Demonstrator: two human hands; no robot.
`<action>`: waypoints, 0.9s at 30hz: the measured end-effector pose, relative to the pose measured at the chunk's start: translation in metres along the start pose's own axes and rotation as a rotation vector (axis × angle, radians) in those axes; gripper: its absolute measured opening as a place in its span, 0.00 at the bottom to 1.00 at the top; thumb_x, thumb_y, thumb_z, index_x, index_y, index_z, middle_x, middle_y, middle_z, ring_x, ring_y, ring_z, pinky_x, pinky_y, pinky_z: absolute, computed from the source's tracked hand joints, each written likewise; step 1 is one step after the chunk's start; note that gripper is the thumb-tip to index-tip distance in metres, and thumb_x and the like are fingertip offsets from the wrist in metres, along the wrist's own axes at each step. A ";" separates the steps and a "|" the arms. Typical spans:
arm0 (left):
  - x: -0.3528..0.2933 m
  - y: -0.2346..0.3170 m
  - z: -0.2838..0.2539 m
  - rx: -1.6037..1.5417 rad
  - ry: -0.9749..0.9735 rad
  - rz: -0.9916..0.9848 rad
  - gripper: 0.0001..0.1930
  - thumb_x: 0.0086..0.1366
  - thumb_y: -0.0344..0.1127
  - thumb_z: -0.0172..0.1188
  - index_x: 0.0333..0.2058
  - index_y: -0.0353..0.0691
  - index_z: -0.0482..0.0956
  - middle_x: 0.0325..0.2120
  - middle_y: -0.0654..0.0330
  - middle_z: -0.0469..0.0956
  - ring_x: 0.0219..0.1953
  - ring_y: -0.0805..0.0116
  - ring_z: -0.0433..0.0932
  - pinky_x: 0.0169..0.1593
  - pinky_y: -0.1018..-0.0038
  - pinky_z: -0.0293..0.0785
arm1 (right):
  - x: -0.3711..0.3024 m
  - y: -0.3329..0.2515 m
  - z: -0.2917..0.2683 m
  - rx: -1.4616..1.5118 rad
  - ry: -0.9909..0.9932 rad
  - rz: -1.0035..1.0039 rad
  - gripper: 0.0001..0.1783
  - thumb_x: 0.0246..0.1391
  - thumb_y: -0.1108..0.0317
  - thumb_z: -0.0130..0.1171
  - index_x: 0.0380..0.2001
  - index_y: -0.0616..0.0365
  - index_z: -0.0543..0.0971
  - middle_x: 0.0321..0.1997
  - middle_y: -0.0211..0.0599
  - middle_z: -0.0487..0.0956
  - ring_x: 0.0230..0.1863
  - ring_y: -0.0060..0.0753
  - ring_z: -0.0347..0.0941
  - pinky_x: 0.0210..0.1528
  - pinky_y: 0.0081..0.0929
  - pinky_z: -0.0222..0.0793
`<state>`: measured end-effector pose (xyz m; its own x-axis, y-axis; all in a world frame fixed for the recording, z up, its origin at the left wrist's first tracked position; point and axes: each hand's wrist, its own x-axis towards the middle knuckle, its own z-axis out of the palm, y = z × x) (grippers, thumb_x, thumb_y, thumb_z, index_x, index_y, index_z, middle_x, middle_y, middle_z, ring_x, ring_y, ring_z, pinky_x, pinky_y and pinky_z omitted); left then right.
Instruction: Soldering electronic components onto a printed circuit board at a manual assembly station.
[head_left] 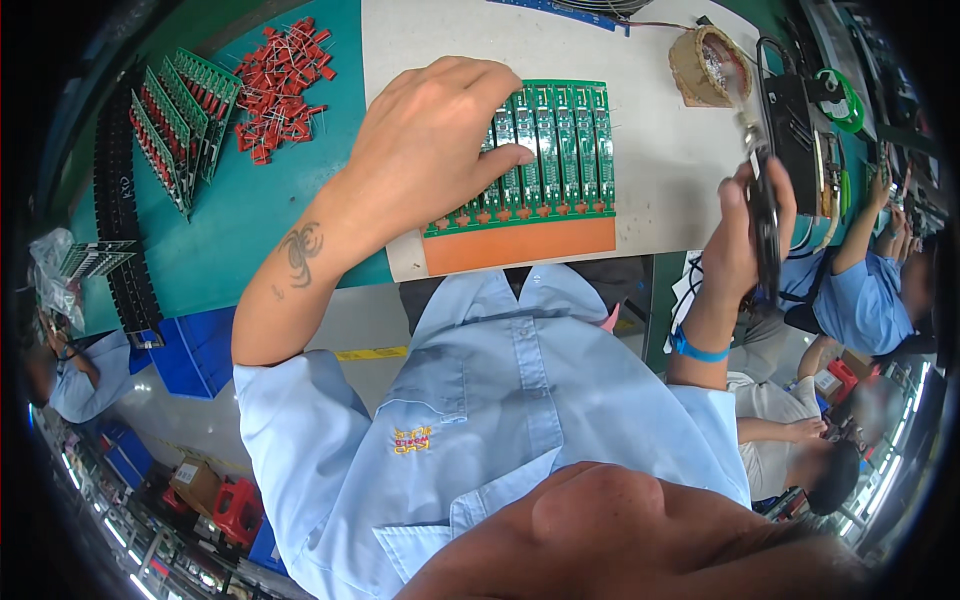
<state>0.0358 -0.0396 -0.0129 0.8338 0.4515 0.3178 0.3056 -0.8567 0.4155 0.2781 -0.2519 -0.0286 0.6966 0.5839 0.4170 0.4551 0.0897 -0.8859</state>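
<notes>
A green circuit board panel, divided into several narrow strips, lies at the bench's front edge with an orange strip along its near side. Over its left end rests my left hand, fingers curled onto the far edge and thumb across the strips, gripping it; the palm hides that part. My right hand is closed around the dark handle of a soldering iron, raised to the right of the panel. The iron's metal end, blurred, points away toward a round tan pot with a shiny inside.
Red two-legged components are heaped on the green mat, left of my left arm. Farther left stand several upright circuit boards in a black slotted rack. A black station with cables sits at right. Co-workers sit on both sides.
</notes>
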 end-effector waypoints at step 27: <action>-0.003 -0.002 -0.016 0.124 -0.058 -0.017 0.16 0.53 0.36 0.77 0.40 0.38 0.87 0.38 0.62 0.85 0.42 0.59 0.84 0.50 0.64 0.79 | -0.024 -0.027 0.036 0.147 -0.612 0.023 0.24 0.42 0.80 0.72 0.47 0.64 0.85 0.37 0.43 0.85 0.31 0.31 0.75 0.37 0.24 0.71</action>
<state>0.0257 -0.0352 -0.0010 0.8523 0.4538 0.2602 0.3712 -0.8752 0.3104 0.2289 -0.2394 -0.0224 0.2415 0.9392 0.2441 0.3321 0.1564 -0.9302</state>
